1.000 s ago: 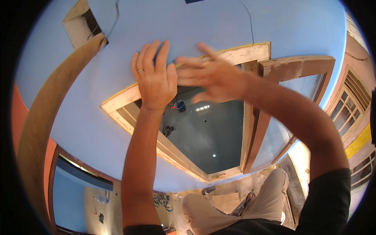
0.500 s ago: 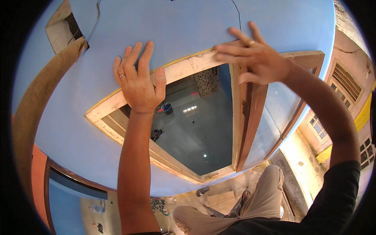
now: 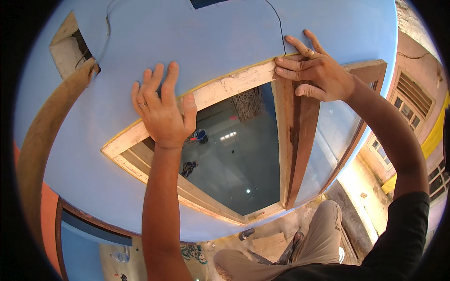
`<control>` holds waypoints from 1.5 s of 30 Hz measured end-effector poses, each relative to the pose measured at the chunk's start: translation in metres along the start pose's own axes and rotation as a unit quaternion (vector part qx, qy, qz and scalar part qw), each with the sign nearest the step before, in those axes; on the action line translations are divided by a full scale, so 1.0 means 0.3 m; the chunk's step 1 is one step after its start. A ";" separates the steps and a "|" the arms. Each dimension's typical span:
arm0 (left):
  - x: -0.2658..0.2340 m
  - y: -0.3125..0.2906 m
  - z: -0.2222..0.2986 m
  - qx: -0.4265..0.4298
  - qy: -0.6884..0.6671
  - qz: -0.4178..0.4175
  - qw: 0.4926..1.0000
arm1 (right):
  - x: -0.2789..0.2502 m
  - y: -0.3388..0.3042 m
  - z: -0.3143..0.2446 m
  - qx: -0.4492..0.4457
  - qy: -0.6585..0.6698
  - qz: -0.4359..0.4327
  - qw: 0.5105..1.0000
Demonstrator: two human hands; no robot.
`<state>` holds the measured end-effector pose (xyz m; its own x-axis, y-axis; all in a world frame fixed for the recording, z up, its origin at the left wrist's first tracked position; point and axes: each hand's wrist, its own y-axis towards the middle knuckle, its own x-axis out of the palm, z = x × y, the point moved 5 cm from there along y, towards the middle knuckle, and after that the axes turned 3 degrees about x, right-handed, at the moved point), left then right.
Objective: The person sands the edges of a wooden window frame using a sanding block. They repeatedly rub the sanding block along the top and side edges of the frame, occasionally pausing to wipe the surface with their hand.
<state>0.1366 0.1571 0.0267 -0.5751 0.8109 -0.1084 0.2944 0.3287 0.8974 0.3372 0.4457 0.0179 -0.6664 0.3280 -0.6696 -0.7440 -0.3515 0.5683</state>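
A whitish wooden window frame (image 3: 234, 85) is set in a light blue wall (image 3: 220, 37), with a thin yellow strip (image 3: 228, 75) along its upper edge. My left hand (image 3: 164, 114) lies with spread fingers on the wall above this edge, its thumb over the frame. At the frame's upper right corner, my right hand (image 3: 321, 72) has its fingers apart, some touching the wall and some over the corner; a ring is on one finger. Neither hand holds anything. Beside the opening, a brown window sash (image 3: 304, 154) with a glass pane (image 3: 335, 133) stands swung outward.
A curved wooden pole (image 3: 51, 117) rises at the left toward a square wall hole (image 3: 68, 49). A black wire (image 3: 282, 30) hangs above my right hand. Through the window, a bucket (image 3: 200, 136) stands on the floor. My bent knees (image 3: 323, 220) are below, above boards on the ground.
My right hand has moved slightly right and settled against the wall and frame corner. My left hand sits slightly lower in the picture, and the view has shifted a little.
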 end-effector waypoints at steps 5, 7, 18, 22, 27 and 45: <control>0.006 -0.008 -0.002 0.004 0.026 -0.001 1.000 | 0.028 0.007 0.000 -0.009 0.002 0.022 1.000; 0.004 -0.012 -0.010 0.008 0.027 -0.008 1.000 | 0.044 -0.003 0.007 -0.001 0.011 0.021 1.000; 0.014 -0.010 0.009 0.007 0.029 -0.013 0.999 | 0.016 0.033 -0.025 -0.056 0.008 0.026 0.998; 0.020 -0.015 0.002 0.011 0.025 -0.009 1.000 | 0.024 0.113 -0.101 -0.099 0.024 0.035 0.994; -0.001 -0.028 -0.009 0.027 0.023 -0.016 0.999 | -0.004 0.022 0.025 -0.037 0.008 -0.007 0.999; -0.043 -0.035 0.009 -0.046 -0.054 0.006 0.997 | 0.096 0.171 -0.400 0.039 0.102 0.241 0.964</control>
<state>0.1430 0.1445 0.0175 -0.4846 0.8636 -0.1390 0.2261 0.2772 0.9338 0.2857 0.3318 -0.0296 -0.9180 -0.0391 -0.3945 -0.3571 -0.3507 0.8657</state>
